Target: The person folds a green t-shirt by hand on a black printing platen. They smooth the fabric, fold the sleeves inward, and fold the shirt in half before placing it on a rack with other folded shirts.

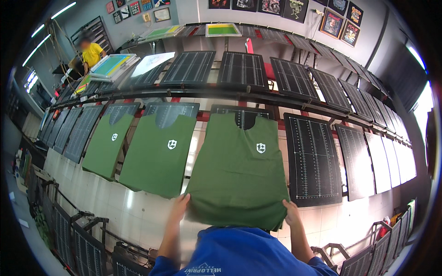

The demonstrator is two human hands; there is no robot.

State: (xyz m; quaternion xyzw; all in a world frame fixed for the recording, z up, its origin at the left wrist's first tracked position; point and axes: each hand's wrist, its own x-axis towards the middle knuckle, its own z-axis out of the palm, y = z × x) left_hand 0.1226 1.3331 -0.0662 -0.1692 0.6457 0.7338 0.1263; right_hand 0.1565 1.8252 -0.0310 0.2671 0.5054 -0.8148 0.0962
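A green T-shirt with a small white shield emblem lies stretched over a black printing board in front of me. My left hand pinches its lower left edge. At the lower right edge, my right hand grips the cloth with thumb and fingers. Between my hands the hem hangs towards me with soft creases. The board shows only at the neck opening and above the shoulders. To the left, a second green T-shirt and a third green T-shirt cover neighbouring boards, each with the same emblem.
On the right stands a bare black board with ruled markings, followed by several more. Behind runs another row of boards. Stacked screen frames rest at far left, near a person in a yellow shirt. More boards stand low behind me.
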